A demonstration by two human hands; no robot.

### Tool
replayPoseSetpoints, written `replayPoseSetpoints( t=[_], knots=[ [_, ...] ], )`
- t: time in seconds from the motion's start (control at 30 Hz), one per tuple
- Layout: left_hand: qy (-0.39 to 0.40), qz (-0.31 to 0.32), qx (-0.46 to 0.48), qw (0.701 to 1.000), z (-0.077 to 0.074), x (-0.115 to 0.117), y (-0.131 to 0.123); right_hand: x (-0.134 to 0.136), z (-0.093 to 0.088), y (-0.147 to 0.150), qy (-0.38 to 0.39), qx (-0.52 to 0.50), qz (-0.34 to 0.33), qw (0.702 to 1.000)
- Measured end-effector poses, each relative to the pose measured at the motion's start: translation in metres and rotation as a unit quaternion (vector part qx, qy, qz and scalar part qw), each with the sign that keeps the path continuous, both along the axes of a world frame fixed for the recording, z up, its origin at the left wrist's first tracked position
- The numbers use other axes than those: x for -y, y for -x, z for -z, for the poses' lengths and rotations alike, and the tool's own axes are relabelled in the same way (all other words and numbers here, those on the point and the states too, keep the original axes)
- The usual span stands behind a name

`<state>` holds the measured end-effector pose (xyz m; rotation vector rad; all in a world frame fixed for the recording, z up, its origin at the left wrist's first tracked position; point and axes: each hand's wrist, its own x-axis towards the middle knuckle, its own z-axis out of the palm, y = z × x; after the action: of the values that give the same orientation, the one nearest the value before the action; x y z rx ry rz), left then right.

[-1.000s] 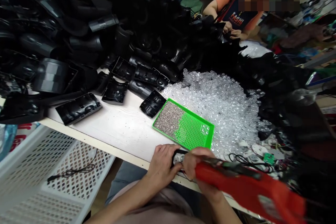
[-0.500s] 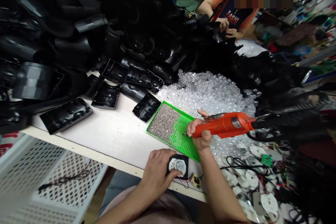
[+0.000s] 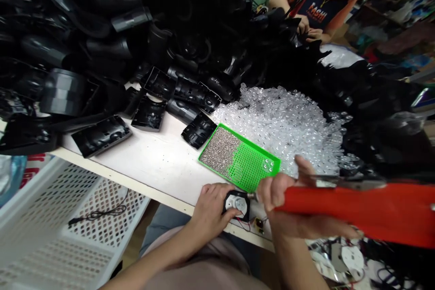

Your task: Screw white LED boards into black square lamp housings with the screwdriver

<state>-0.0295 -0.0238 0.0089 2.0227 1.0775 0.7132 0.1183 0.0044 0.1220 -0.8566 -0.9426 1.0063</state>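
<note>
My left hand (image 3: 214,206) grips a small black square part (image 3: 247,212) with a white round motor-like piece (image 3: 237,204) on it, keeping it at the table's front edge. Thin red wires run from it to a small circuit board (image 3: 258,224). My right hand (image 3: 282,199) is wrapped round an orange electric screwdriver (image 3: 340,206), whose tip meets or nearly meets the part's upper right corner. Just beyond lies a green perforated tray (image 3: 251,163) with a heap of small screws (image 3: 219,149) at its left end and a few clear rings at its right.
A mound of clear plastic rings (image 3: 285,118) spreads behind the tray. Black plastic housings (image 3: 102,136) are piled to the left and back. A white perforated crate (image 3: 68,208) stands below the table's left edge. Across the pile, another person's hands (image 3: 309,29) are busy.
My right hand has brought the screwdriver from over the tray down to the black part, uncovering the tray's right end. My left hand still holds the part. The whole view has shifted slightly.
</note>
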Motion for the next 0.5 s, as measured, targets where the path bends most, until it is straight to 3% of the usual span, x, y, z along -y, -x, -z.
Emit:
replayPoseSetpoints(
  t=[0.17, 0.5],
  knots=[
    [-0.001, -0.007, 0.002, 1.0, -0.002, 0.0, -0.002, 0.028, 0.019, 0.027, 0.016, -0.004, 0.012, 1.0],
    [0.003, -0.01, -0.005, 1.0, -0.003, 0.001, -0.001, 0.029, 0.032, 0.033, 0.042, -0.01, -0.002, 0.999]
  ],
)
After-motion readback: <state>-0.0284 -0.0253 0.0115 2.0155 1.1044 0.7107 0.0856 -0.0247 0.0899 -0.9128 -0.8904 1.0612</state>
